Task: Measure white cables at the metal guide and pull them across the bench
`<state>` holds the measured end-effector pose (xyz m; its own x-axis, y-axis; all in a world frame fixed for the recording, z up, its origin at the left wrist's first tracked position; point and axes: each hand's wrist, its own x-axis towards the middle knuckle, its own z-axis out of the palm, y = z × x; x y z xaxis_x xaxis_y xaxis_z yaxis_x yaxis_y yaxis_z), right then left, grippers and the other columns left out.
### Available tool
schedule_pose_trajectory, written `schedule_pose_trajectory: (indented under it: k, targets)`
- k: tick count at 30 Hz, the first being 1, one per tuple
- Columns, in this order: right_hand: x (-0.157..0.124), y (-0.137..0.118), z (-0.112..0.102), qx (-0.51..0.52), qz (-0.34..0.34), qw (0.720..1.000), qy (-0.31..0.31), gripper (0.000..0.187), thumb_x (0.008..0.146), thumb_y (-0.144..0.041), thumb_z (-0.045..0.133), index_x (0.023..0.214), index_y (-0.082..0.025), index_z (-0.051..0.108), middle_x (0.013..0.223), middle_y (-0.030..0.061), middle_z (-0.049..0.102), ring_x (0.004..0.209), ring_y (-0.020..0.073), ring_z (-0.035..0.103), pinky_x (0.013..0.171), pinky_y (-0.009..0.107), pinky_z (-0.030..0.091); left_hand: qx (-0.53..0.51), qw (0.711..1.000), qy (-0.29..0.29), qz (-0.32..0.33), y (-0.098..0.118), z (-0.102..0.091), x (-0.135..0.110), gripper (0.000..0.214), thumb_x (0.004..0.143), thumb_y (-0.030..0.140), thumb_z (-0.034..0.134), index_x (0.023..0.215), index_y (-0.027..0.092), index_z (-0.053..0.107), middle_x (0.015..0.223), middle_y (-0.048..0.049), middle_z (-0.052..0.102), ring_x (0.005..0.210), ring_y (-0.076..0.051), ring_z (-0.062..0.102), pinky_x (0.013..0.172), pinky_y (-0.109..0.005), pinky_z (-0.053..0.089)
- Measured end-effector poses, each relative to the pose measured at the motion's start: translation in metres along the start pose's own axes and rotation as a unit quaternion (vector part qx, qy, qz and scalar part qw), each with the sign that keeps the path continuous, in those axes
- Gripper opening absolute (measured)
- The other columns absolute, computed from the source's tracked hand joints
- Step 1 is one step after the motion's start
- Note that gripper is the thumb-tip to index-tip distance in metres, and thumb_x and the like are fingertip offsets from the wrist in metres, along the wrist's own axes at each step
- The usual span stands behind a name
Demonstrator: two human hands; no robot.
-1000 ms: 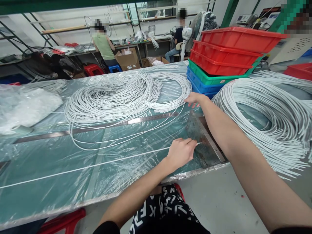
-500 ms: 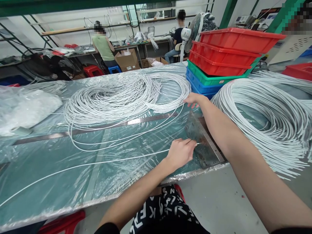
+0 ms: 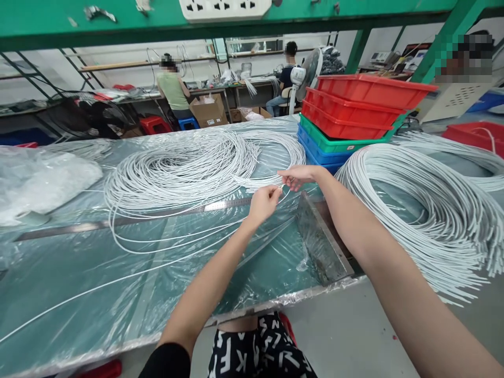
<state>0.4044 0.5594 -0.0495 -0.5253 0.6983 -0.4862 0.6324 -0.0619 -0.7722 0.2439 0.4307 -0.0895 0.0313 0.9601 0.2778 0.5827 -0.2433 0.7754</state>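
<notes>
My left hand point(image 3: 264, 203) is closed in a pinch on a white cable point(image 3: 157, 267), whose length trails down to the table's left edge. Right beside its fingertips is my right hand point(image 3: 298, 177), fingers bent together around the cable; its grip is partly hidden. Both hands are over the near edge of a small coil of white cables point(image 3: 293, 148). Left of that lies a big tangled coil of white cables point(image 3: 177, 176), with loose loops hanging toward me. Below my right forearm stands a worn metal plate point(image 3: 321, 239) at the table's edge.
A long steel ruler point(image 3: 224, 205) lies across the table. Stacked red, green and blue bins point(image 3: 354, 118) stand at the back right. Another thick cable coil point(image 3: 425, 210) hangs past the edge at right. Plastic bags point(image 3: 47, 178) lie at left. Two people sit at the far bench.
My left hand has moved up and away from the metal plate to meet my right hand, bringing the cable along. My right hand has shifted slightly left. The view has tilted up.
</notes>
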Motion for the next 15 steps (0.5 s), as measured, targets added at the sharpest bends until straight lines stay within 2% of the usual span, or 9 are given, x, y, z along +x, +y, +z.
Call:
schedule_pose_trajectory:
  k: [3, 6, 11, 13, 15]
  targets:
    - [-0.005, -0.007, 0.007, 0.035, -0.02, 0.996, -0.075, 0.05, 0.085, -0.067, 0.059, 0.081, -0.017, 0.059, 0.071, 0.0026, 0.061, 0.065, 0.0146, 0.062, 0.063, 0.026, 0.053, -0.028, 0.999, -0.016, -0.02, -0.009, 0.0, 0.027, 0.031, 0.091, 0.035, 0.048, 0.072, 0.016, 0.064, 0.054, 0.0028, 0.056, 0.052, -0.012, 0.051, 0.056, -0.023, 0.037]
    - [-0.008, -0.01, 0.009, 0.032, -0.026, 0.994, -0.1, 0.047, 0.083, -0.063, 0.065, 0.074, -0.017, 0.056, 0.066, 0.0006, 0.056, 0.061, 0.0124, 0.057, 0.06, 0.024, 0.05, -0.037, 0.999, -0.023, -0.014, -0.011, 0.004, 0.036, 0.033, 0.091, 0.037, 0.048, 0.073, 0.015, 0.065, 0.052, 0.0034, 0.055, 0.05, -0.012, 0.051, 0.056, -0.023, 0.038]
    - [-0.014, -0.014, 0.014, 0.002, -0.024, 0.995, -0.1, 0.044, 0.081, -0.058, 0.067, 0.072, -0.017, 0.055, 0.064, -0.0006, 0.053, 0.059, 0.0105, 0.051, 0.056, 0.021, 0.044, -0.044, 0.998, -0.029, -0.015, -0.008, 0.007, 0.033, 0.035, 0.09, 0.04, 0.05, 0.069, 0.015, 0.064, 0.052, 0.0035, 0.054, 0.05, -0.011, 0.05, 0.056, -0.024, 0.036]
    - [-0.016, -0.014, 0.016, -0.012, -0.025, 0.997, -0.074, 0.045, 0.082, -0.06, 0.065, 0.07, -0.018, 0.053, 0.063, -0.0004, 0.051, 0.059, 0.0106, 0.05, 0.057, 0.021, 0.044, -0.04, 0.999, -0.028, -0.014, -0.009, 0.002, 0.025, 0.04, 0.09, 0.043, 0.05, 0.063, 0.016, 0.06, 0.051, 0.0039, 0.05, 0.051, -0.011, 0.046, 0.056, -0.024, 0.033]
    - [-0.016, -0.01, 0.015, -0.033, -0.026, 0.999, -0.022, 0.048, 0.085, -0.061, 0.06, 0.066, -0.019, 0.048, 0.06, -0.0005, 0.048, 0.055, 0.0104, 0.047, 0.055, 0.022, 0.044, -0.023, 0.999, -0.039, -0.006, -0.012, -0.009, 0.009, 0.044, 0.091, 0.046, 0.049, 0.06, 0.016, 0.056, 0.051, 0.0047, 0.045, 0.053, -0.01, 0.041, 0.055, -0.024, 0.03]
